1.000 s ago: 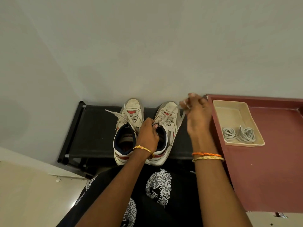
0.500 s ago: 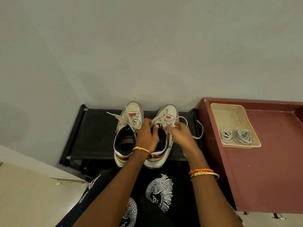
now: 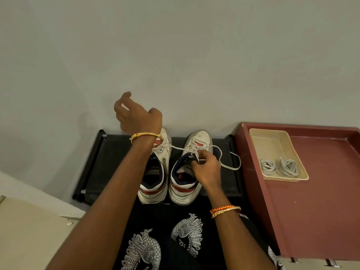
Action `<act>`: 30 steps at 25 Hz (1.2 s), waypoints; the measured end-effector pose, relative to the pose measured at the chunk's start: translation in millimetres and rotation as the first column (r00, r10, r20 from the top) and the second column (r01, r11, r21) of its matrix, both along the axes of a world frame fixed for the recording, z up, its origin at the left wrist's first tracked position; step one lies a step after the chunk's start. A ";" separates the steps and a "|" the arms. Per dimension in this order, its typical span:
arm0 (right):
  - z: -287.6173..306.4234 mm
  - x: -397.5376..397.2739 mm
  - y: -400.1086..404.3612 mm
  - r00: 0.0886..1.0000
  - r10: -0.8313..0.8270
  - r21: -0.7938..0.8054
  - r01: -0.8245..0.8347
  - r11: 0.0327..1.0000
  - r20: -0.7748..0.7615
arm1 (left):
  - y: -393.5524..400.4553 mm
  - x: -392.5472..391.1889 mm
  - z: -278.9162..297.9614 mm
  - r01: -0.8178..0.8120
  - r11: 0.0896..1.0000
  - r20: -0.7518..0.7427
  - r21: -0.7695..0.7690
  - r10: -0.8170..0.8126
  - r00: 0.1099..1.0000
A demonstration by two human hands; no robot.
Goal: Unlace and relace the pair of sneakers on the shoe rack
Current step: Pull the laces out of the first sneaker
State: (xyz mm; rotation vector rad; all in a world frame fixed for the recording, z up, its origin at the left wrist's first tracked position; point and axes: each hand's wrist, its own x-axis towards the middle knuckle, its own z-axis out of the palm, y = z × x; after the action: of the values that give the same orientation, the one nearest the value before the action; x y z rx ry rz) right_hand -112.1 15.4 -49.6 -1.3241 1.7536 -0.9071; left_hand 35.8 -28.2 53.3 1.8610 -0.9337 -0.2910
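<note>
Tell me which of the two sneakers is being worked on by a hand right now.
The right-side sneaker: the right hand pinches at its collar and lace. The left-side sneaker goes untouched, with the left hand raised above it.

Left hand (image 3: 136, 115) raised, fingers loosely curled, wrist bent; right hand (image 3: 207, 168) low, fingertips pinching.
</note>
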 end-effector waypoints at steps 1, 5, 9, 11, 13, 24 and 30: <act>0.4 -0.4 -0.7 1.000 0.001 -0.006 -0.001 1.000 -0.004 | 2.5 -2.3 -3.0 0.061 0.998 0.144 0.008 -0.061 0.988; 0.6 -6.7 -1.9 0.999 0.021 -0.066 -0.024 0.998 -0.043 | 29.1 -38.7 -66.3 0.561 0.786 0.009 0.259 -0.583 0.813; 0.0 -20.2 -6.6 0.997 0.044 -0.127 -0.052 0.991 -0.070 | 40.3 -51.5 -108.6 0.606 0.728 -0.034 0.321 -0.631 0.775; -3.4 -26.9 -9.8 0.999 0.017 -0.131 -0.023 0.991 -0.046 | 38.9 -52.8 -111.2 0.657 0.701 -0.054 0.277 -0.672 0.739; -5.0 -30.9 -11.2 1.000 -0.010 -0.123 0.011 0.992 0.011 | 36.7 -54.5 -111.3 0.698 0.678 -0.086 0.229 -0.700 0.708; 17.2 -35.3 -20.3 0.651 -0.315 0.115 0.332 0.936 0.691 | 4.0 -50.4 -73.6 0.530 0.841 -0.840 0.108 -0.208 0.502; 17.6 -63.1 -20.2 0.489 -0.443 0.151 0.526 0.837 0.752 | 3.6 24.2 -29.1 0.199 0.977 -0.933 -0.075 -0.139 0.332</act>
State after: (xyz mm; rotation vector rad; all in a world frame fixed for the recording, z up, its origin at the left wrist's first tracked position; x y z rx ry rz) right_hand -175.2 -4.8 -32.0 -0.2988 1.3657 -1.6097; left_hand 60.0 -24.6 24.2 1.2365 -0.2523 -1.3879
